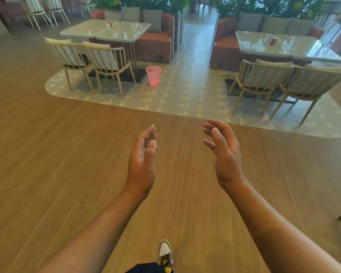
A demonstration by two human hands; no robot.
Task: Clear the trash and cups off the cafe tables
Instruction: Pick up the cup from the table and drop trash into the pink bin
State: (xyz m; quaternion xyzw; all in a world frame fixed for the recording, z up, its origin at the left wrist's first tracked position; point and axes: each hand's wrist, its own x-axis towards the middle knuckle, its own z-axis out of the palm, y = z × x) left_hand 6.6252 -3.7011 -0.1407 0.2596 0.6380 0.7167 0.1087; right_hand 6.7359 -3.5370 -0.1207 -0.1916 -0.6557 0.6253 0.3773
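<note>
My left hand (143, 154) and my right hand (223, 149) are held out in front of me over the wooden floor, palms facing each other, fingers apart, holding nothing. Far ahead on the left stands a pale cafe table (124, 29) with a small red cup (109, 24) lying on it. On the right stands a second pale table (295, 46) with a small red item (272, 41) on its top. A pink mesh waste basket (153, 75) stands on the tiled floor beside the left table.
Two light wooden chairs (104, 62) face the left table and two more chairs (264, 79) face the right one. Orange sofas (156, 44) with grey cushions and planters stand behind. A tiled aisle (195, 66) runs between the tables. My shoe (165, 253) shows below.
</note>
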